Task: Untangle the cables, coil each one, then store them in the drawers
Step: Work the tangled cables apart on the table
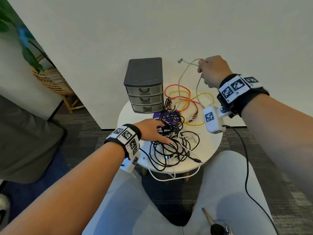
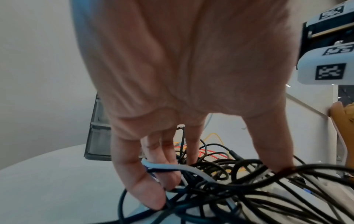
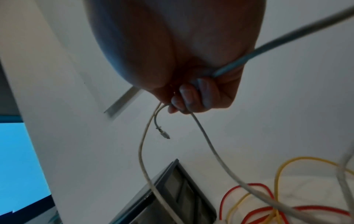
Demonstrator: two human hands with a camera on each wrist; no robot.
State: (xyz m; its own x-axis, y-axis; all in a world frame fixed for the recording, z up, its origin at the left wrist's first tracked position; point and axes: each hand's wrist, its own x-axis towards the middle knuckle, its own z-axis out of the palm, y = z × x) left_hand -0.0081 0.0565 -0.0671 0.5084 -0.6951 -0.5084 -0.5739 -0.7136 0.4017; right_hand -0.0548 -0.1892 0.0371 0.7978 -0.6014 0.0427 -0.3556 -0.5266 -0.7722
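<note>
1. Right hand [image 1: 213,70] up high over the table, fingers [image 3: 188,97] curled tight around a grey cable [image 1: 181,78].
2. Grey cable hanging down in two strands from that fist to the table, its plug end [image 1: 179,61] sticking out to the left in the air.
3. Left hand [image 1: 151,131] down low, fingers [image 2: 145,186] spread out straight and pressing on a messy pile of black cables [image 1: 171,148] and white cables [image 1: 169,177]. Not wrapped around any of them, as far as can be seen.
4. Red cable [image 1: 184,97] and yellow cable [image 1: 198,123] lying in loose loops on the round white table [image 1: 215,141], behind the black pile and under the raised hand.
5. Small grey box with three drawers [image 1: 144,90] at the back left of the table, all drawers closed, just beside the cables.
6. Something purple [image 1: 156,115] under the black pile; too hidden to tell what.
7. Keys [image 1: 216,225] resting on the person's lap.
</note>
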